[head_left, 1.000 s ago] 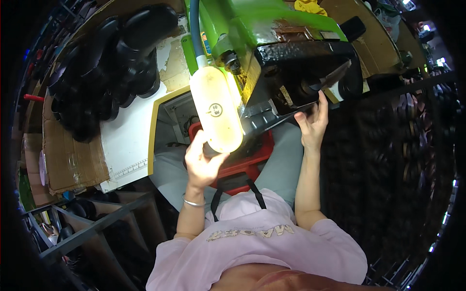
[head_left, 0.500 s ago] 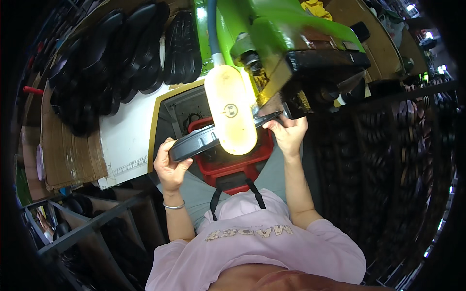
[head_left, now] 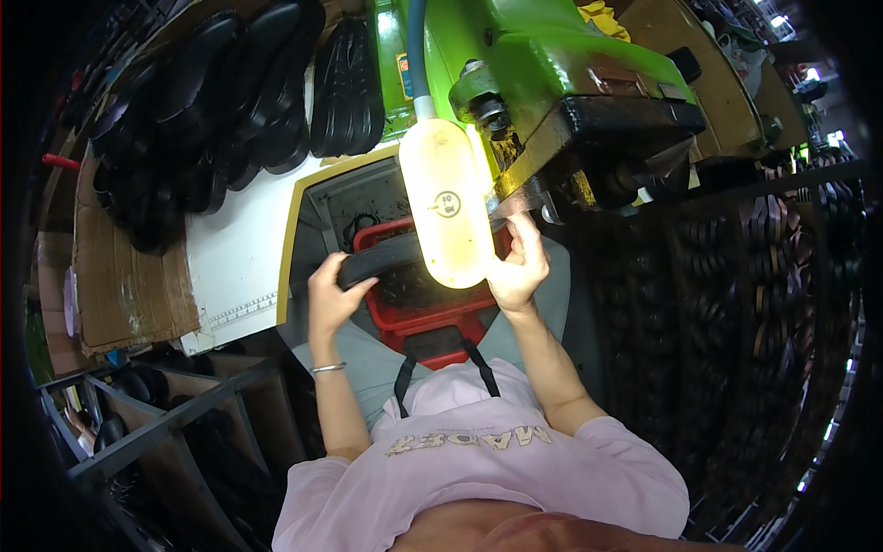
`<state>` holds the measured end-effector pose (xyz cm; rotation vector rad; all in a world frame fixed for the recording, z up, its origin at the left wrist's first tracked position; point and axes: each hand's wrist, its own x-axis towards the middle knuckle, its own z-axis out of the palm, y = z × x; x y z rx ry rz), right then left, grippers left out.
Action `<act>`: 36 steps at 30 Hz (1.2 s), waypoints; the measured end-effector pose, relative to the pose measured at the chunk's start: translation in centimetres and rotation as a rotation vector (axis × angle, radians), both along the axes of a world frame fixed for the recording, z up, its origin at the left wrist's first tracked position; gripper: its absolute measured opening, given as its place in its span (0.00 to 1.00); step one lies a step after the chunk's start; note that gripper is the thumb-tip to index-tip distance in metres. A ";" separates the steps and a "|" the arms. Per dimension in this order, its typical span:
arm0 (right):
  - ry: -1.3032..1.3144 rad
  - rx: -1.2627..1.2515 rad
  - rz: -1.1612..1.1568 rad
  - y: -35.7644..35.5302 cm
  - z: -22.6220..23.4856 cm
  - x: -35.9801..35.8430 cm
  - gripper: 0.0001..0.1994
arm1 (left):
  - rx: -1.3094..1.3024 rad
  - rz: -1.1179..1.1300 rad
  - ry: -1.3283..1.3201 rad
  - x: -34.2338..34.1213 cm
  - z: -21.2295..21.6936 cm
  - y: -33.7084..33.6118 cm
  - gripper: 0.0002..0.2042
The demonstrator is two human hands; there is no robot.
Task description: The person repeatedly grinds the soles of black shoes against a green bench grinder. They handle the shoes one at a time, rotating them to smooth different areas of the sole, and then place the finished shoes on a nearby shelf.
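Note:
A black shoe sole (head_left: 384, 259) is held between my two hands over the red bin. My left hand (head_left: 333, 294) pinches its left end between thumb and fingers. Near the lamp, my right hand (head_left: 521, 269) grips the other end, just below the grinding part (head_left: 526, 198) of the green machine (head_left: 552, 51). A glowing oval lamp (head_left: 448, 207) hides the sole's middle. Whether the sole touches the machine I cannot tell.
Many black soles (head_left: 198, 92) are piled on cardboard (head_left: 138, 285) to the left. The red bin (head_left: 432, 324) with dark scraps sits between my knees. A white board (head_left: 230, 267) borders the opening. Racks of footwear (head_left: 717, 285) stand right, a metal-framed shelf (head_left: 156, 432) lower left.
My right hand has moved left and its grip has shifted. The sole has turned, and its left end is higher and a little farther right. My head view has shifted slightly.

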<state>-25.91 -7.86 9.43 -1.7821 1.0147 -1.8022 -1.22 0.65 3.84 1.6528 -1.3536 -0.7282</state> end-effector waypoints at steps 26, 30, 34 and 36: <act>-0.839 0.737 0.244 -2.1 -11.2 -10.4 0.28 | -0.416 0.244 0.825 -17.6 0.1 -4.6 0.20; -0.534 0.531 0.005 -3.3 -6.5 -12.9 0.29 | -0.507 0.112 0.511 -14.0 1.6 -4.9 0.22; -0.352 0.438 -0.030 -3.4 -1.2 -12.9 0.29 | -0.475 -0.070 0.310 -10.9 4.8 -4.9 0.22; -0.282 0.425 -0.013 -3.3 0.2 -13.0 0.29 | -0.463 -0.159 0.062 -9.4 6.4 -4.8 0.20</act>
